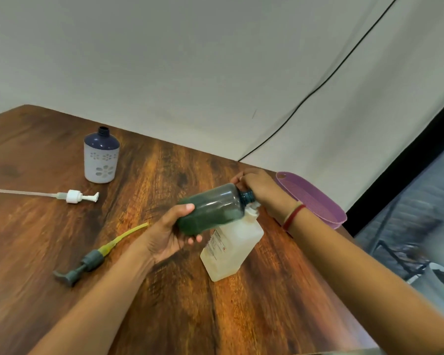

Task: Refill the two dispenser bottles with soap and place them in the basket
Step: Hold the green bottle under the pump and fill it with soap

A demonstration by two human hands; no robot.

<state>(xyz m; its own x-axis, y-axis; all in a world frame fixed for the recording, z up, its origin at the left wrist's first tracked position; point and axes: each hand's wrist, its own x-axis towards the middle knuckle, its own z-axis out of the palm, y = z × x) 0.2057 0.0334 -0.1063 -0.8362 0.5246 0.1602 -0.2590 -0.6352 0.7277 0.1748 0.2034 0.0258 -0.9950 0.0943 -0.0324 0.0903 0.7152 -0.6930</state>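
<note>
Centrally, the left hand [168,234] wraps thumb and fingers round the base of the green bottle [210,211], held nearly level with its open neck toward the right, where the right hand [259,190] curls its fingers about the bottle's shoulder. Directly beneath the neck stands a whitish refill jug [231,249] on the wooden table [164,303], with the purple basket [315,201] at the right edge. Toward the upper left stands the uncapped blue and white bottle [101,157], a white pump [73,196] lying below it and a grey pump [87,262] at lower left.
</note>
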